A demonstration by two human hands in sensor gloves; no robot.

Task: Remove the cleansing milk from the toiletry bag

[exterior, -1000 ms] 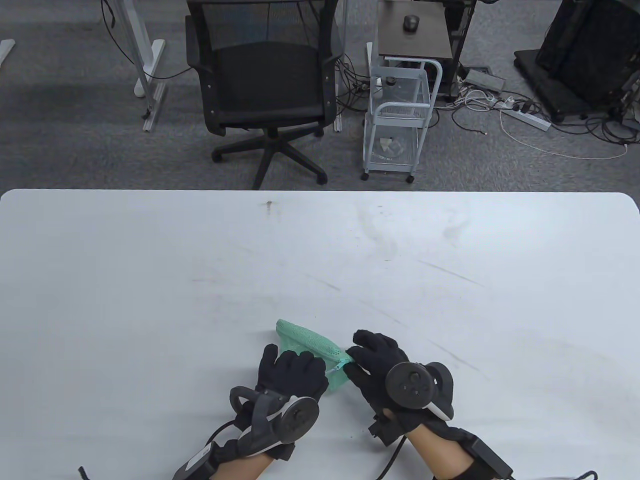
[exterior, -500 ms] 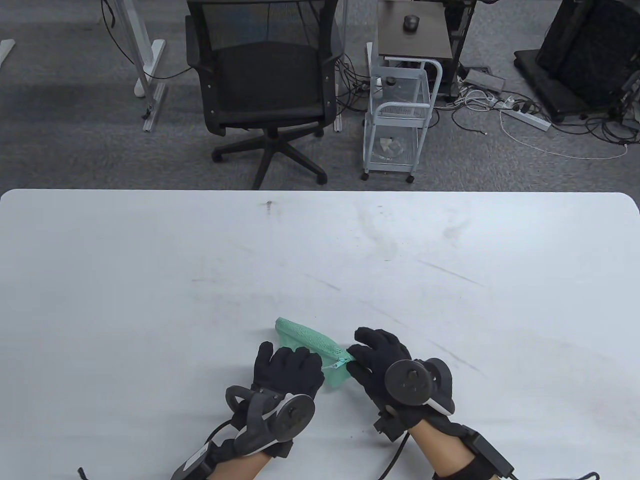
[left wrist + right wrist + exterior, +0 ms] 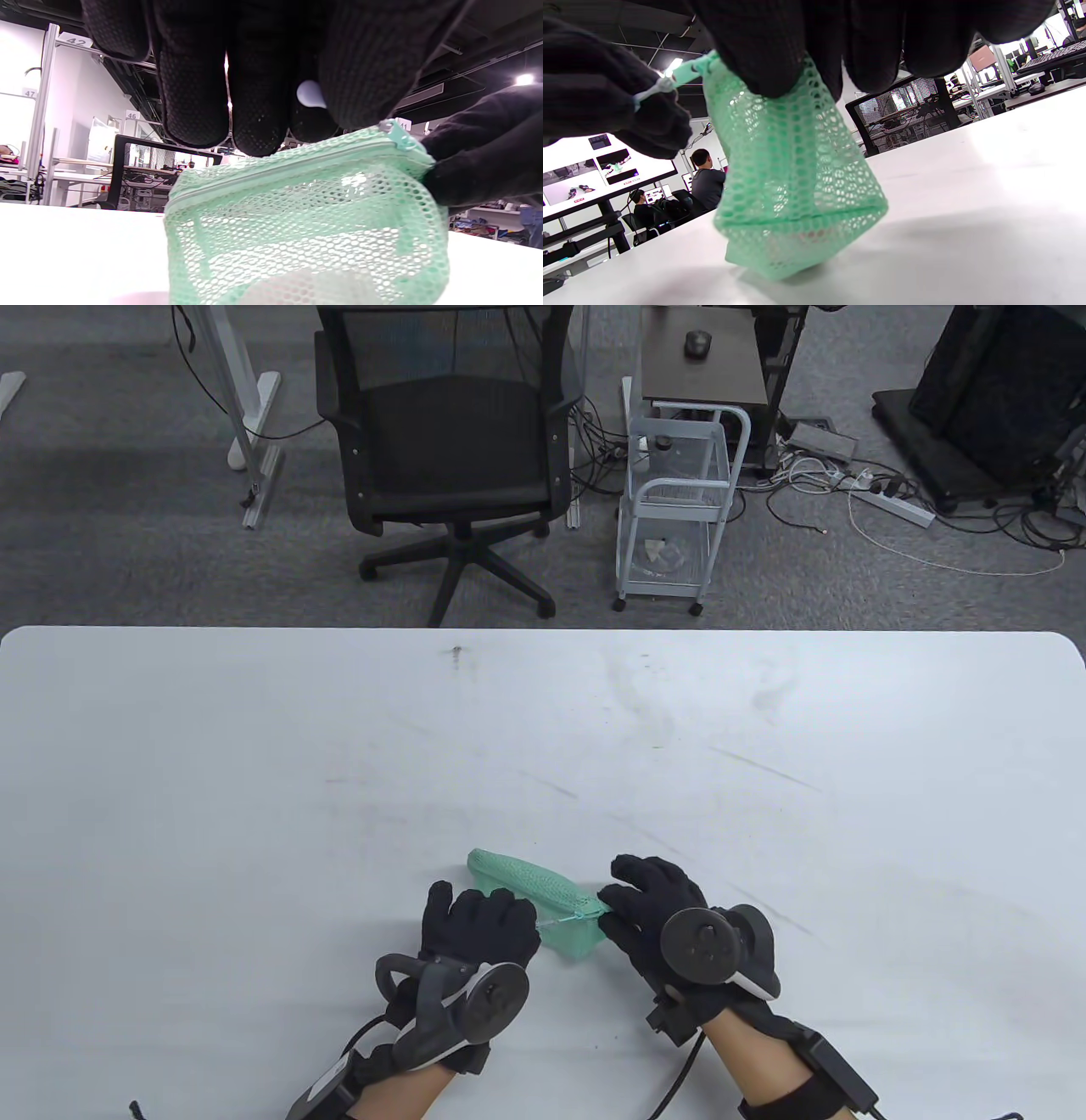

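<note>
Nearest the table's (image 3: 254, 780) front edge, two gloved hands work on a green mesh bag (image 3: 543, 899), which serves as landmark throughout. The bag stands on the table between the hands, its closed zipper along the top edge.

Left hand (image 3: 479, 929): just left of the bag, fingers curled, pinching the zipper pull (image 3: 556, 920), a pale cord that runs from the hand to the slider at the bag's right end. In the right wrist view the cord (image 3: 654, 90) emerges from the clenched left glove (image 3: 606, 93) and leads to the slider at the bag's (image 3: 793, 178) top corner. In the left wrist view the left fingers (image 3: 193, 84) hang above the bag (image 3: 305, 224).

Right hand (image 3: 657, 903): touching the bag's right end, fingertips pinching the mesh beside the slider. In the left wrist view the right glove (image 3: 488, 144) closes on the bag's top right corner next to the slider (image 3: 396, 134); in the right wrist view the right fingers (image 3: 772, 51) clamp the upper edge of the mesh.

Cleansing milk (image 3: 305, 288): inside the bag, seen only as a pale rounded form through the mesh at its bottom; its shape cannot be told further.

Beyond the bag, the table surface shows faint scuff marks. Past the far edge of the table, behind the bag, stand a black chair (image 3: 450, 449) and, to its right, a white cart (image 3: 679, 500), with cables (image 3: 891, 500) on the floor further right.
</note>
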